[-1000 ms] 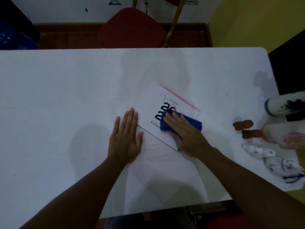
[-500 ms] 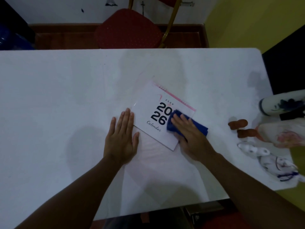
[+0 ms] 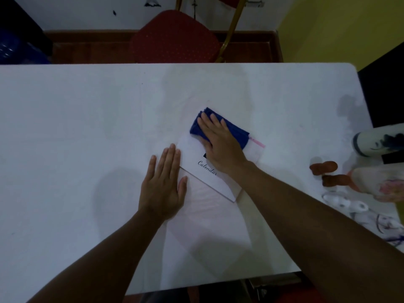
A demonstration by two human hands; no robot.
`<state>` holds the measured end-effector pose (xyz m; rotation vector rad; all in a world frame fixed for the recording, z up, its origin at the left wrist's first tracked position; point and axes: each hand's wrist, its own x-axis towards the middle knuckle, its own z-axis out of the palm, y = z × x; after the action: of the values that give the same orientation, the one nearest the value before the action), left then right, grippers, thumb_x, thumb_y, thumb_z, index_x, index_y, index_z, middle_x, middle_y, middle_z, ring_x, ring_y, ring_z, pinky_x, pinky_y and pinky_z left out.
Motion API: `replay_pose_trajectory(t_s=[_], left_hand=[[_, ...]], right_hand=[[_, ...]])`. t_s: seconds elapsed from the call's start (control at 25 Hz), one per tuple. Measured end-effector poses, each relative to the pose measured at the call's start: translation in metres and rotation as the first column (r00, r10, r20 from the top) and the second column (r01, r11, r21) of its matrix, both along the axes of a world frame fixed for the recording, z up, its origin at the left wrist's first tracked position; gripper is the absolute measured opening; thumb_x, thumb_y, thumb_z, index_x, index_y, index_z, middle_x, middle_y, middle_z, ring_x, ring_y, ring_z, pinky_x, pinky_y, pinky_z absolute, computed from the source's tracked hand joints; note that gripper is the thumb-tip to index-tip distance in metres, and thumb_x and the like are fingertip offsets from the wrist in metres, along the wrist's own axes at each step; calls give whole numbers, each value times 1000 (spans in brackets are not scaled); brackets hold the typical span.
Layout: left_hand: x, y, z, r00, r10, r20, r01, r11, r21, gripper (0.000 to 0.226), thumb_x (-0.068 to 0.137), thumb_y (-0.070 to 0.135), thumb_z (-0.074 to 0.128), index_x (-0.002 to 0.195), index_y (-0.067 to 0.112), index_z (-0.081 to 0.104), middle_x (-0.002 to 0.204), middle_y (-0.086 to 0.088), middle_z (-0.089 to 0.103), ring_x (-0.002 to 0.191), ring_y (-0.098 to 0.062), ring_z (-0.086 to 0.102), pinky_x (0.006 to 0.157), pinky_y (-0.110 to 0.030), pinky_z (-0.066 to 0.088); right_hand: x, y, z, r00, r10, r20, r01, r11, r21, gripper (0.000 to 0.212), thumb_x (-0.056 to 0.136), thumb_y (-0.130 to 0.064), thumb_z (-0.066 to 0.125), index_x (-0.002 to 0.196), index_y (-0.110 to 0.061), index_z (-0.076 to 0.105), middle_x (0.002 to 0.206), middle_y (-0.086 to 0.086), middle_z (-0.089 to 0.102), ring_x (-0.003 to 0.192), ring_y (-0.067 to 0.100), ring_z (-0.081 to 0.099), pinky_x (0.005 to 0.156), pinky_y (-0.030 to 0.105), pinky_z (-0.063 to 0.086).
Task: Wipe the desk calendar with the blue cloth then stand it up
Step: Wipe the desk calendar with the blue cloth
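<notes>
The white desk calendar (image 3: 218, 182) lies flat and slanted on the white table (image 3: 65, 127), its pink binding edge at the far right. My right hand (image 3: 220, 145) presses the folded blue cloth (image 3: 235, 131) flat onto the calendar's far corner and hides most of the printed year; only the word "Calendar" shows. My left hand (image 3: 164, 184) lies flat, fingers together, on the table at the calendar's left corner, its fingertips touching that edge.
A red chair (image 3: 175, 36) stands behind the table's far edge. At the right edge lie a white patterned bottle (image 3: 378, 143), two brown pieces (image 3: 323, 167), a pinkish bag (image 3: 380, 182) and small white items (image 3: 349, 204).
My right hand has slid the blue cloth from the calendar's right middle up to its far corner, covering the year. My left hand has stayed flat at the left corner.
</notes>
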<state>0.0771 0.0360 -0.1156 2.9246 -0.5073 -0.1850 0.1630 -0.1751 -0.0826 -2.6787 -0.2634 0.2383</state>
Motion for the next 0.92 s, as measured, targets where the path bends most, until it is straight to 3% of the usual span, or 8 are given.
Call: replay_pose_trajectory(t_s=[0.2,0.56,0.76,0.92], left_hand=[[0,-1,-1,1000,1,0,-1,1000,15,72,107,49,24,166,10,9,176,-9,6,164,-22,4,131,-51,18],[-1,-1,-3,1000,5,9,-5,1000,15,72,107,49,24,166,10,11,176,-9,8,164,-23,5,131,-52,18],[0,0,-2,1000,-2,3,2,1000,15,72,107,48,24,166,9,10,176,-9,7,164,-23,4,131,-52,18],[0,-1,-1,1000,-3,13,3,1000,-2,72,107,47,26,166,9,12,176,-10,9,164,-23,7,131,-52,18]], right_hand=[[-58,-5,5,1000,5,-18,-5,1000,13,51,107,-24,45,155,-8,36,164,4,33,153,23,24,127,43,17],[2,33,-3,991,-129,-42,130,992,4,54,110,-28,34,159,-8,23,168,8,20,156,26,12,128,40,4],[-89,11,1,999,38,19,-39,999,27,54,106,-20,48,156,-7,32,164,7,30,154,24,21,126,46,19],[-45,-3,-1,996,79,28,-80,997,16,52,107,-22,45,156,-10,34,165,4,30,154,23,22,127,43,15]])
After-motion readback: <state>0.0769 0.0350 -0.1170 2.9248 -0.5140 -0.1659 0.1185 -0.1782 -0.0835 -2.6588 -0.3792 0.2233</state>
